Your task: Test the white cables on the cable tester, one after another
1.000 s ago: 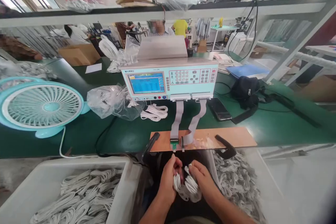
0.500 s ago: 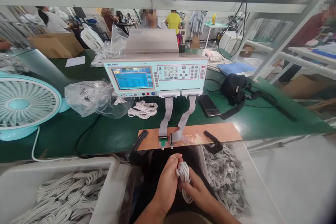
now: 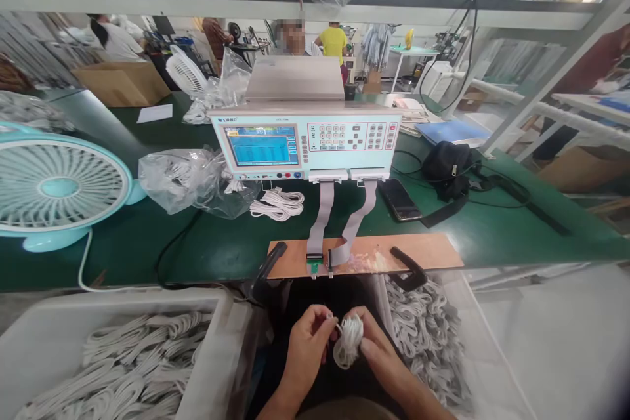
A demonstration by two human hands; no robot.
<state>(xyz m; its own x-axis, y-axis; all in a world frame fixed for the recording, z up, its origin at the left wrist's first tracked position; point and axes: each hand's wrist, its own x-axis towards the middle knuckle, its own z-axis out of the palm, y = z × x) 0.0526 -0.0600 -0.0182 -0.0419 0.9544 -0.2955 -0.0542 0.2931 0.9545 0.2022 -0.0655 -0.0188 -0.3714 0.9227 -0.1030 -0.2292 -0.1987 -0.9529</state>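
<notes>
The view's left edge cut off the blue fan (image 3: 62,187), and the near edge cropped the left bin (image 3: 147,299) of cable bundles. On the far tester (image 3: 302,144), the screen text was too small to read. The left hand (image 3: 308,344) pinched a strand, its tip indistinct, from the coiled cable (image 3: 348,341) at near centre. The right hand (image 3: 377,344) was closed round the coil's right side, some fingers hidden behind. The right forearm partly covered the right bin (image 3: 485,335).
</notes>
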